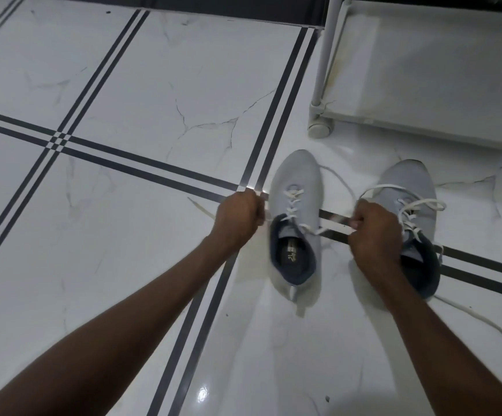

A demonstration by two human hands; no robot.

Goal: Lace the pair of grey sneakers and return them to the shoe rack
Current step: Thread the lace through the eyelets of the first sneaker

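Head view is looking down at a glossy white marble-pattern floor (141,85) crossed by dark double stripes, and I am seeing both bare forearms reaching in from the bottom edge. Two grey sneakers are standing upright on the tiles, toes pointing away from me. The left sneaker (296,187) is sitting between my hands, its dark-lined opening facing up and its white lace (292,202) crossing through the eyelets. My left hand (239,213) is curling into a fist just beside that shoe's left flank, pinching one end of the lace; a loose tail of the lace is trailing out onto the floor to the left of the fist. My right hand (374,228) is closing around the other end, which is running taut from the shoe's top eyelets across the gap to my fingers. So the lace is stretching sideways in both directions, with the shoe in the middle.

The right sneaker (408,181) is lying just beyond and to the right of my right hand, which is partly covering its inner side. Its own lace (408,187) is looping loosely over the tongue, and one long end is snaking away across the floor toward the lower right corner.

Further up and right, a white shoe rack (423,70) is standing near the sneakers' toes, with one castor (320,127) touching the floor beneath its corner post.
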